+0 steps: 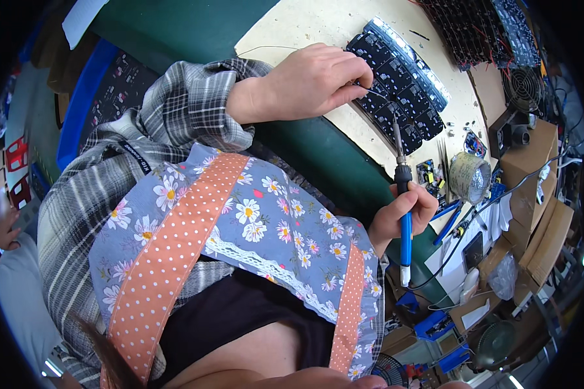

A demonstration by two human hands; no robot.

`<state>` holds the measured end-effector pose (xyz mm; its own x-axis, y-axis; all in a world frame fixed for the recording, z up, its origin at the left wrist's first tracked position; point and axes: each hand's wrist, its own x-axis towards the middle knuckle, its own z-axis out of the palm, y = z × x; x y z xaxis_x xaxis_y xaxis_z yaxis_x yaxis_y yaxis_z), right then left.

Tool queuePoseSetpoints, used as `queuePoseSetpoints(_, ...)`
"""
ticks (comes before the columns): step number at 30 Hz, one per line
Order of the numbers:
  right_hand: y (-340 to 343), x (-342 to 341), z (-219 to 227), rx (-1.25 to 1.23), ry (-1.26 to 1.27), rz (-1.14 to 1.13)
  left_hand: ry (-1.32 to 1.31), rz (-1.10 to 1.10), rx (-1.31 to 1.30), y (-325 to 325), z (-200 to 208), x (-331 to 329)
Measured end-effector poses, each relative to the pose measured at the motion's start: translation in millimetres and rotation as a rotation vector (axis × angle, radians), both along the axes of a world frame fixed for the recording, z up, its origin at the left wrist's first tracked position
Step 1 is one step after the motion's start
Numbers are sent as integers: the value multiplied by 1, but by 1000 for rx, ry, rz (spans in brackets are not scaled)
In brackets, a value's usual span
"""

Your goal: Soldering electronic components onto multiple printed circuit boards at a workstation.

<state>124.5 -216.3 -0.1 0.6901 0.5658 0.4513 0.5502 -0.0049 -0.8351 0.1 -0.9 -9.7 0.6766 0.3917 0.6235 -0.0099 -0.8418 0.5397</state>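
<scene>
My right hand (405,211) is closed round a soldering iron (405,233) with a blue and black handle. Its metal tip points away from me and meets, or nearly meets, a panel of black circuit boards (409,91). Between the pinched fingers of my left hand (318,78) is a thin solder wire (377,94), its end close to the iron's tip. More of that wire trails out behind the hand. Along the panel's far side lies a shiny metal strip (412,61). Whether the solder is melting is too small to tell.
A pale board (344,29) lies under the panel on the green table (298,152). At right stand a tape-wrapped tin (470,178), tweezers (442,165), a cable (499,198) and cardboard boxes (532,168). A blue bin (78,123) is at left; another person's hand (3,227) shows beyond.
</scene>
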Motion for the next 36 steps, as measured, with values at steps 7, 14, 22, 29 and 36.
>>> queuePoseSetpoints(7,-2,1,14,15,-105,-116,-52,-1,146,6,6,-3)
queuePoseSetpoints(14,-49,66,14,235,-248,-740,15,6,12,5,6,-1)
queuePoseSetpoints(22,-35,25,5,109,-43,-399,19,-51,120,-15,25,30)
queuePoseSetpoints(29,-24,11,3,115,-81,-136,127,-68,217,-25,19,41)
queuePoseSetpoints(36,-25,13,3,100,-71,-146,134,-91,199,-31,20,49)
